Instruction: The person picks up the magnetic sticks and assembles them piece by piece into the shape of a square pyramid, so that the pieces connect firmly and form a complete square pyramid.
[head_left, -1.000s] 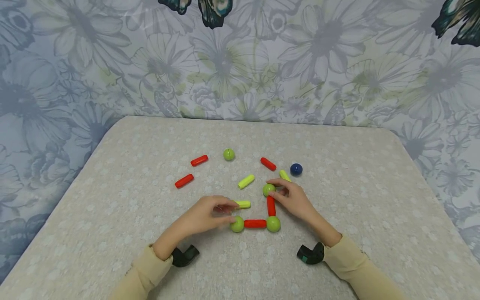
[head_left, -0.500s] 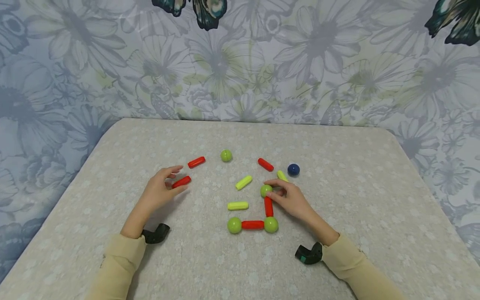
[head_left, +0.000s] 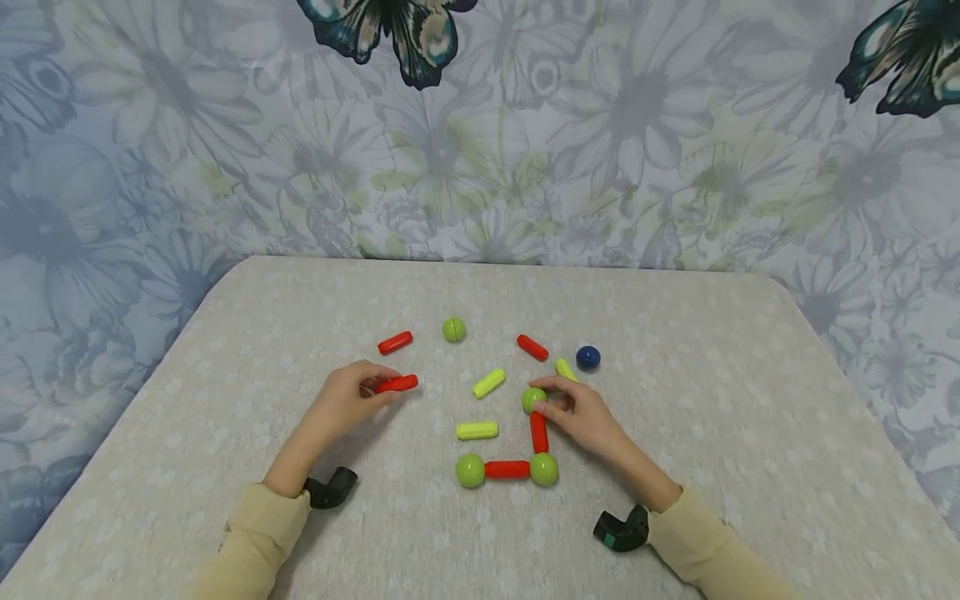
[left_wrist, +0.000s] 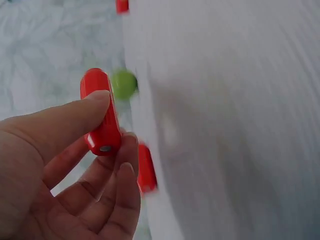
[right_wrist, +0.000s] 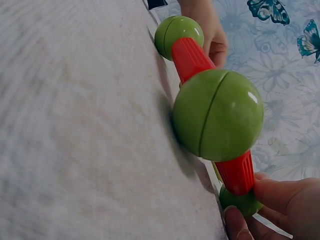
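Observation:
My left hand (head_left: 347, 402) pinches a red rod (left_wrist: 101, 112) between thumb and fingers; a small metallic disc shows on the rod's near end. My right hand (head_left: 585, 417) holds a green ball (head_left: 534, 400) at the far end of an L-shaped chain. From that ball a red rod (head_left: 539, 432) runs to a green corner ball (right_wrist: 218, 115). Another red rod (head_left: 507, 470) links the corner to a green ball (head_left: 470, 471) at the left. In the right wrist view, thumb and fingers close round the far ball, partly hiding it.
Yellow-green rods (head_left: 477, 431) lie inside and behind the L, one partly behind the right hand. Farther back are a loose green ball (head_left: 453, 329), a blue ball (head_left: 588, 358) and red rods (head_left: 395, 342). A patterned cloth covers the table (head_left: 675, 350); a floral wall stands behind.
My left hand let go of the left ball of the chain, moved left, picked up a red rod and brings it rightward. My right hand stays on the far ball.

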